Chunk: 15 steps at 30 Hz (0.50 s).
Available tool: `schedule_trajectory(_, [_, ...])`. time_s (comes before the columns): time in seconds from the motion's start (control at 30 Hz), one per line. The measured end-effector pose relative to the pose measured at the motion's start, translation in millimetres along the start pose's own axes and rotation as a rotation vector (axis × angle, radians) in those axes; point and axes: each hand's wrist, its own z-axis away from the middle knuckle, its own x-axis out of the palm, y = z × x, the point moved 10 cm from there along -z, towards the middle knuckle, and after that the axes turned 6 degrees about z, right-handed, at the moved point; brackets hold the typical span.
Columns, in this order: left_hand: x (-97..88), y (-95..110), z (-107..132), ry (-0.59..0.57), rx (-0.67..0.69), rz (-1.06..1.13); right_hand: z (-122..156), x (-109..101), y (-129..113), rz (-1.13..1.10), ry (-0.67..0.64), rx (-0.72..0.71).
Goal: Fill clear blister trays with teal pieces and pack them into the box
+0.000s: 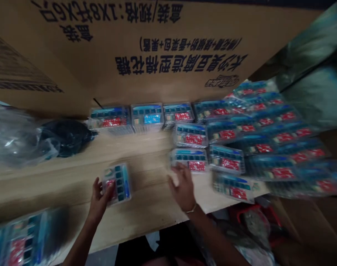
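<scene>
My left hand is closed around the edge of a clear plastic case, its thumb lying over a red patterned packet inside. That case is turned sideways and also shows a row of dark square compartments and a blue strip. On the right, my right hand has its fingers apart at the near left corner of a similar case on a stack. Blur hides whether the fingertips touch it. Beside it is another case with a red packet.
A large printed cardboard box stands along the back of the wooden table. Many stacked cases fill the right side. More cases stand front left. Clear plastic bags and a dark bag lie back left.
</scene>
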Motion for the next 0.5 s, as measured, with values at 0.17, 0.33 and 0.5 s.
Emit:
schedule_trajectory(0.17, [61.2,104.0,46.5,0.008,0.547,-0.224,-29.2,-59.9,109.1,0.27,0.09,0.196])
schedule_trajectory(0.33, [223.8,135.8,103.7,-0.48,0.416,-0.161,-24.3,-48.7,140.0,0.162,0.017,0.27])
schedule_trajectory(0.5, [248.7,140.7,107.0,-0.388,0.295,-0.107,-13.9,-54.5,159.2,0.113,0.029,0.315])
